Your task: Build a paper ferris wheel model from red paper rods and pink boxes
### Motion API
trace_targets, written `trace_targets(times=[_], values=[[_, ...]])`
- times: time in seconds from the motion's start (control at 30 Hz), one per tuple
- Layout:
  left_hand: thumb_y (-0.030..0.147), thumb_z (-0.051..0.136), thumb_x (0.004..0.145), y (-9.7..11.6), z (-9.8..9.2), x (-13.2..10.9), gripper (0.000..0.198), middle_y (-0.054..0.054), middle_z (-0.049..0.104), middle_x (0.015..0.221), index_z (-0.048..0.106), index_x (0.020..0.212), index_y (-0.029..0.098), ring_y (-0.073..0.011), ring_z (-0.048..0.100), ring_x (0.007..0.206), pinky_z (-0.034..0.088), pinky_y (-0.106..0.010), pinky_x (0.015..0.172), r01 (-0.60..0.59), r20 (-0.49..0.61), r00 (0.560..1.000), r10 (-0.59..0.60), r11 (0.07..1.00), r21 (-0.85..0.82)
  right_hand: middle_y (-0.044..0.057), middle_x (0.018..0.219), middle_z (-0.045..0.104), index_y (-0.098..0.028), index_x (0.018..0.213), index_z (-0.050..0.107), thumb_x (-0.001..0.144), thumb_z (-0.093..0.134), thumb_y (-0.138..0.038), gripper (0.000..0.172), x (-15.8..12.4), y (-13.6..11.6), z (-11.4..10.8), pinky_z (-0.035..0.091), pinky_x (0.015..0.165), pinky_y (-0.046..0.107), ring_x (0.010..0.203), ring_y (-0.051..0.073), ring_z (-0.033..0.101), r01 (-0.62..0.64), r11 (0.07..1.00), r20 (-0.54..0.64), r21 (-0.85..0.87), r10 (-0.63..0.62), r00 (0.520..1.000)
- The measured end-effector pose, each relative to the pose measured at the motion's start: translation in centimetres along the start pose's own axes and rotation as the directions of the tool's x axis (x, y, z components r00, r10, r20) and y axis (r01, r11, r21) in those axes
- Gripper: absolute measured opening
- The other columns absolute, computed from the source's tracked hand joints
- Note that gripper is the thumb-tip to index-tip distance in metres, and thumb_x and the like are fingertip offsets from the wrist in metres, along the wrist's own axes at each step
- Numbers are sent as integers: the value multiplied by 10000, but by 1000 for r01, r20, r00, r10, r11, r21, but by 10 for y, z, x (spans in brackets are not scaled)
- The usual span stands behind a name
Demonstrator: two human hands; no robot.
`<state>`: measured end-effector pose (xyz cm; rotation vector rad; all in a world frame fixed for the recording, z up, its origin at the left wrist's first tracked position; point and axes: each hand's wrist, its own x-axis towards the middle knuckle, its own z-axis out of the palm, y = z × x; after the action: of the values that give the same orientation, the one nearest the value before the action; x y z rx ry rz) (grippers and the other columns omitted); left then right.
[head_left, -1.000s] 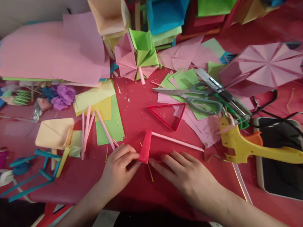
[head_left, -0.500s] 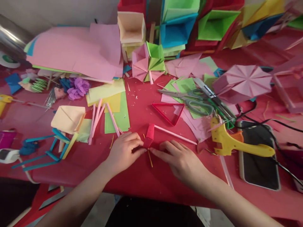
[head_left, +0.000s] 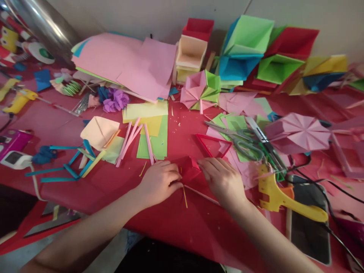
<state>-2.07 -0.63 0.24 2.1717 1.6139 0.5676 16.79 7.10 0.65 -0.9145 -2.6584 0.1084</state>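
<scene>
A small piece of red paper (head_left: 189, 169) lies on the red table covering between my two hands, and both hands pinch it. My left hand (head_left: 159, 182) has its fingers curled on the paper's left edge. My right hand (head_left: 223, 180) presses its fingers on the paper's right side. A thin pink paper stick (head_left: 200, 192) runs out from under the paper toward the lower right, below my right hand. A red triangle frame (head_left: 213, 146) made of paper sticks lies just beyond my right hand.
Scissors (head_left: 241, 140) and a box cutter (head_left: 265, 142) lie on pink and green scraps at right. A yellow glue gun (head_left: 280, 197) and a phone (head_left: 308, 223) sit nearby. Pink sticks (head_left: 129, 142), coloured sheets (head_left: 149, 131) and a blue stick frame (head_left: 72, 165) are at left. Folded paper boxes (head_left: 247, 49) line the back.
The camera view has tilted up, showing more of the back wall. The rolled red paper has come flatter, and my right hand has moved forward onto it.
</scene>
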Motion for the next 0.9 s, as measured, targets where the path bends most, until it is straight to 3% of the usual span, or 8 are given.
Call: trace_targets(times=[0.3,0.6,0.73,0.9], values=[[260,658,764,-2,3,0,125,0,608,746,615,688,171,-176,539,747,411,-305,674,5,12,1000,-4,1000,-27,45,831,647,-146,941,641,833,453,-98,222,6,-2,-2,394,632,268,729,171,537,7,998,66,-66,-3,998],[266,659,765,-3,3,0,113,1,608,754,623,716,171,-181,531,773,403,-309,689,4,16,1000,-3,999,-48,36,745,635,-164,836,638,824,450,-127,191,20,-11,-3,350,579,250,667,160,534,-137,985,57,-106,143,988],[265,667,758,-2,3,-1,103,1,612,759,630,731,172,-179,532,771,400,-306,686,0,12,1000,0,999,-44,46,801,638,-158,928,631,801,463,-107,217,23,-14,-2,350,615,255,705,169,533,-110,989,85,-98,119,989],[269,667,760,-3,3,0,115,-2,610,754,627,716,170,-177,530,777,394,-300,689,4,24,1000,-3,999,-44,33,789,638,-176,876,646,765,492,-96,206,23,-13,1,338,616,261,700,174,525,-103,989,85,-108,113,990]])
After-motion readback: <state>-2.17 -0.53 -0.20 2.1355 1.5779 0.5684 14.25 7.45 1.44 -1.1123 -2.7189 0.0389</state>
